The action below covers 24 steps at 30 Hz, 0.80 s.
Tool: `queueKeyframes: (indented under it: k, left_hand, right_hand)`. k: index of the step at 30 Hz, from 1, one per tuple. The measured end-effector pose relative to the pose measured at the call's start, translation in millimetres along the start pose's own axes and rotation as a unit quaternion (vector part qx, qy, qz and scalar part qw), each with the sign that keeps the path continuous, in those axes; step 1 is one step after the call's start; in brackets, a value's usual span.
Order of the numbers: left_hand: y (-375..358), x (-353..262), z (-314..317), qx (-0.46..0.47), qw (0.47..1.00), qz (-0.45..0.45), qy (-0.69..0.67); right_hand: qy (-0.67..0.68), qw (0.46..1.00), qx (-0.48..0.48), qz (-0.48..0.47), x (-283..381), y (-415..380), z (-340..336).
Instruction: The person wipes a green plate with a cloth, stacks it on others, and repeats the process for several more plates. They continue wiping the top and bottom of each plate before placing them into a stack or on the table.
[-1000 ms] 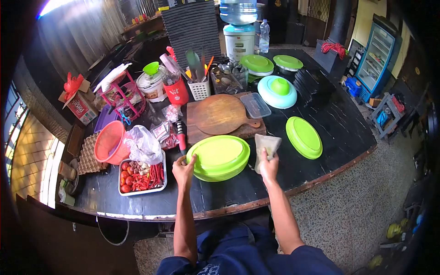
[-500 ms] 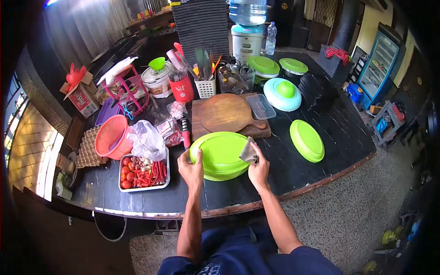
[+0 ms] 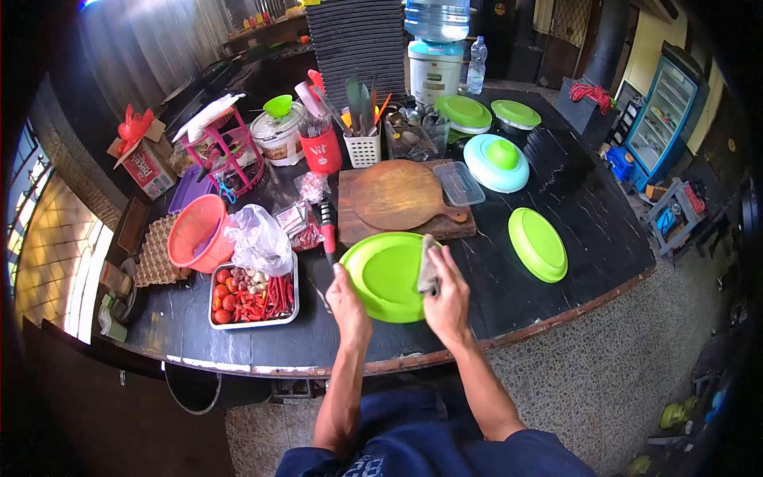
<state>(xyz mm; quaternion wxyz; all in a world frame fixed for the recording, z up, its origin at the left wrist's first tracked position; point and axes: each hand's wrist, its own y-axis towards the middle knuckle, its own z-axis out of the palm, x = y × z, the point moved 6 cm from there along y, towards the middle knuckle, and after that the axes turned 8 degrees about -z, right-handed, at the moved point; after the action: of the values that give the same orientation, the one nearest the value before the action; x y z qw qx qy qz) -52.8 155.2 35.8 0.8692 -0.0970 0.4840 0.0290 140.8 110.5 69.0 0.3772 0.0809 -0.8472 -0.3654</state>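
Note:
A bright green oval plate (image 3: 387, 278) is held tilted over the near part of the black table, its broad face toward me. My left hand (image 3: 348, 306) grips the plate's left edge, with the thumb on the near face and the other fingers mostly hidden behind. My right hand (image 3: 447, 296) is closed on a grey cloth (image 3: 428, 266), which presses against the plate's right side. To the right, a similar green oval plate (image 3: 537, 245) lies on the table. Just behind the held plate is a wooden cutting board (image 3: 397, 195) with a round board on top.
A metal tray (image 3: 253, 324) of tomatoes, chillies and garlic stands left of my hands, beside a plastic bag (image 3: 261, 241) and an orange basket (image 3: 198, 230). A red-handled tool (image 3: 327, 226) lies near the board. Utensil holders and green-lidded containers (image 3: 463, 114) stand farther back on the black table (image 3: 588, 230).
The held plate has been tilted and turned, so its ringed face now shows more fully. My right hand with the cloth has shifted slightly down along the plate's right side.

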Motion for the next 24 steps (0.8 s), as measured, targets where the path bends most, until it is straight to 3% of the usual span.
queueKeyframes:
  k: [3, 6, 12, 16, 24]
  left_hand:
    - [-23.1, -1.0, 13.9, 0.022, 0.994, 0.058, 0.09]
    - [-35.2, -14.2, 16.5, 0.008, 0.995, 0.083, 0.058]
    - [-40.4, -31.3, 4.8, -0.002, 0.993, 0.107, 0.042]
    - [-31.2, -33.8, 4.2, 0.013, 0.997, 0.029, -0.066]
    - [-18.9, -18.4, -13.2, 0.026, 0.991, -0.031, -0.127]
  right_hand:
    - [0.06, 0.998, 0.001, -0.019, 36.9, 1.6, 10.9]
    - [0.087, 0.995, 0.002, -0.038, 65.2, 3.6, 3.6]
    - [0.12, 0.966, 0.109, -0.201, 104.2, -16.2, -1.7]
    - [0.101, 0.95, 0.165, -0.244, 102.6, -26.6, -8.1]
    - [0.016, 0.968, 0.129, -0.214, 68.2, -25.6, -23.0]
